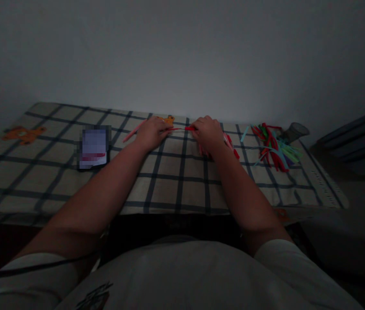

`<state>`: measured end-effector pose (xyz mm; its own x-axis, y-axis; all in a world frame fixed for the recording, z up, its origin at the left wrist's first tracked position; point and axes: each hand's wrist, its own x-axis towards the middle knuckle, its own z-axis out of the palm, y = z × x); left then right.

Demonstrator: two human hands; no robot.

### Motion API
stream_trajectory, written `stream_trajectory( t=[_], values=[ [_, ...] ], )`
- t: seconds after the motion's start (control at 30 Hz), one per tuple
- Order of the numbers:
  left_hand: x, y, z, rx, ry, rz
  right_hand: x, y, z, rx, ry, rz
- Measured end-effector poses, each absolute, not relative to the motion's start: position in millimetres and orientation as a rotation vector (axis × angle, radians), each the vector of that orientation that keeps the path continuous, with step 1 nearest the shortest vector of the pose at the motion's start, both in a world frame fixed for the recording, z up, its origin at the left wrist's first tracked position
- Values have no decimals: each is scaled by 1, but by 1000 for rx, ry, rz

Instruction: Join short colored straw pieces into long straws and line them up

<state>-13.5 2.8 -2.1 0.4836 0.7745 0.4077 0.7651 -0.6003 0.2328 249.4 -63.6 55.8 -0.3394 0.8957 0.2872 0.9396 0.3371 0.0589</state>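
A thin red strip (180, 128) stretches level between my two hands, just above the checked tablecloth. My left hand (153, 132) pinches its left end between thumb and fingers. At the other end, my right hand (208, 131) is closed on the wider red part. Under and beside my right hand lies a small pile of red and pink strips (231, 146), partly hidden by the hand and wrist. A pink strip (132, 131) rests slantwise behind my left hand. The dim light leaves the fingertips hard to make out.
A phone (93, 147) with a blurred screen lies left of my left arm. To the right are a heap of red, green and blue strips (272, 148) and a tipped clear cup (295, 131). A wall (182, 56) rises behind the table (166, 189).
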Motion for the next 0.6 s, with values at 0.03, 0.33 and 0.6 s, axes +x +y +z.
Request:
stream_trajectory(
  t=[0.03, 0.33, 0.6],
  values=[
    [-14, 3, -3, 2687, 1389, 771, 249, -64, 56, -1664, -2398, -320],
    [-14, 1, -1, 2707, 1369, 724, 247, -64, 52, -1626, -2398, -349],
    [-13, 1, -1, 2711, 1359, 727, 247, -66, 56, -1632, -2414, -326]
  ],
)
